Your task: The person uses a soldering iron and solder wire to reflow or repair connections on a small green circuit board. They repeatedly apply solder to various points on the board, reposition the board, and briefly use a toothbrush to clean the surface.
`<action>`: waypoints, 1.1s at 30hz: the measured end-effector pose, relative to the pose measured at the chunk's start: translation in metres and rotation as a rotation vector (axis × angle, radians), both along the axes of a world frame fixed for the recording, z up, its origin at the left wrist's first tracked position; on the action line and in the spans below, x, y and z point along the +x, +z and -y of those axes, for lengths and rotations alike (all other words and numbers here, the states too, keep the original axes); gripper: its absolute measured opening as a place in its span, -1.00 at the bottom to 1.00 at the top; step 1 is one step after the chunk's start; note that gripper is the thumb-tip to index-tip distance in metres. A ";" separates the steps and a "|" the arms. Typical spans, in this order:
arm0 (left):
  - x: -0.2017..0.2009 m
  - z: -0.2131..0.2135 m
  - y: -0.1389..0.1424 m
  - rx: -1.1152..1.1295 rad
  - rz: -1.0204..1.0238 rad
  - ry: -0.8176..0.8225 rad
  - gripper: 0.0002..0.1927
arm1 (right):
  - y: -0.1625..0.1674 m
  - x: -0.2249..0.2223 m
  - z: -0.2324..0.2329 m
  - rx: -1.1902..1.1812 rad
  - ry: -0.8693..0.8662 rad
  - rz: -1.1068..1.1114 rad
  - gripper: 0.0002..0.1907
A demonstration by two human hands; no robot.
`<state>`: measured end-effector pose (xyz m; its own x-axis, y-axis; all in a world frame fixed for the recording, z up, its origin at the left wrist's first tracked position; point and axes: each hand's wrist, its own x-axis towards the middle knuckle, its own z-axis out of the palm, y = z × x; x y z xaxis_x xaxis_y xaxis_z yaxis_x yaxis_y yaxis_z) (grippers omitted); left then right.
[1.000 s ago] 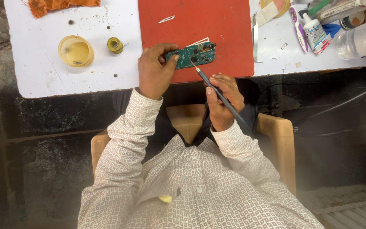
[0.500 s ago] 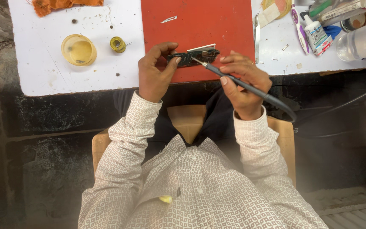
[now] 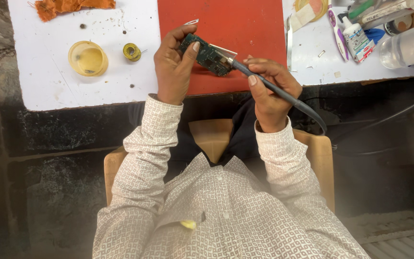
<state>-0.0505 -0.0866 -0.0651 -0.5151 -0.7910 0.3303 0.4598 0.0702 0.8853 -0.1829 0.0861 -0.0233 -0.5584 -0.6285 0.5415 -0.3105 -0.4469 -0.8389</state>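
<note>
While your left hand grips the green circuit board, tilted above the red mat, your right hand clasps the soldering iron, its tip touching the board's dark chips.

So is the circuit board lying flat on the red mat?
No, the left hand holds the board tilted above the mat, while the right hand touches the iron to it.

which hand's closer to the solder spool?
Left. The left hand holds the board just right of the spool; the right hand is farther right, holding the iron.
</note>
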 end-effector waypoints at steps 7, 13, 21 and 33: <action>-0.003 0.000 -0.006 -0.013 0.034 -0.006 -0.69 | -0.004 -0.007 0.011 0.032 0.012 0.041 -0.84; -0.002 0.000 -0.006 0.012 -0.016 0.023 -0.67 | -0.003 -0.002 0.016 0.022 0.036 0.079 -0.85; 0.000 0.001 -0.006 -0.047 -0.003 0.000 -0.67 | 0.002 0.011 0.021 0.021 0.020 0.043 -0.86; 0.001 -0.002 -0.005 -0.019 0.002 0.000 -0.82 | 0.011 0.017 0.023 0.040 -0.066 -0.148 -0.87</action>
<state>-0.0499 -0.0848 -0.0699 -0.5156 -0.7847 0.3441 0.4582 0.0868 0.8846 -0.1663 0.0635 -0.0122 -0.5151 -0.6158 0.5962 -0.4592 -0.3891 -0.7986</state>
